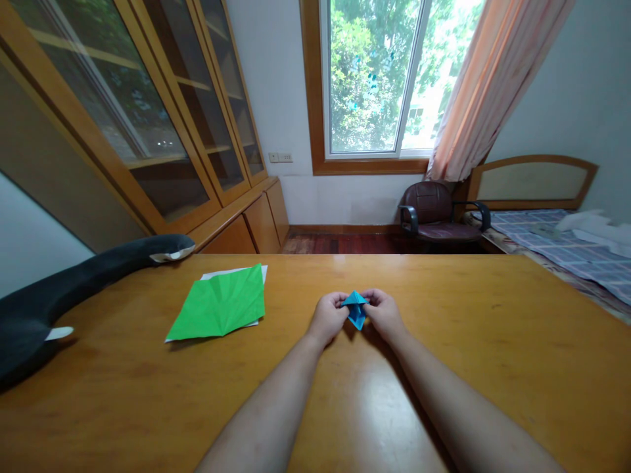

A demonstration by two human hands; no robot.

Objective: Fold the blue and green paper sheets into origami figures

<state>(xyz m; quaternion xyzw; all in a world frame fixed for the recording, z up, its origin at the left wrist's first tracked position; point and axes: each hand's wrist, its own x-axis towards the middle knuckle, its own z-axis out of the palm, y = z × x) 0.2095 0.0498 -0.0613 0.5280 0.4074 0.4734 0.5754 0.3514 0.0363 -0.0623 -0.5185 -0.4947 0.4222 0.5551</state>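
A small blue piece of folded paper (355, 314) is held up between my two hands, just over the wooden table. It has a pointed top, a pointed lower tip and a fold standing open in the middle. My left hand (329, 316) pinches its left side between thumb and fingers. On the opposite side my right hand (385, 314) grips it in the same way. The fingertips behind the paper are partly hidden.
Creased green paper (221, 303) lies over white sheets on the table (315, 407) to the left. A dark curved object, perhaps a desk lamp (98, 266), reaches in from the left edge. Beyond the table stand a chair (434, 210), a bed and a glass-fronted cabinet (197, 98).
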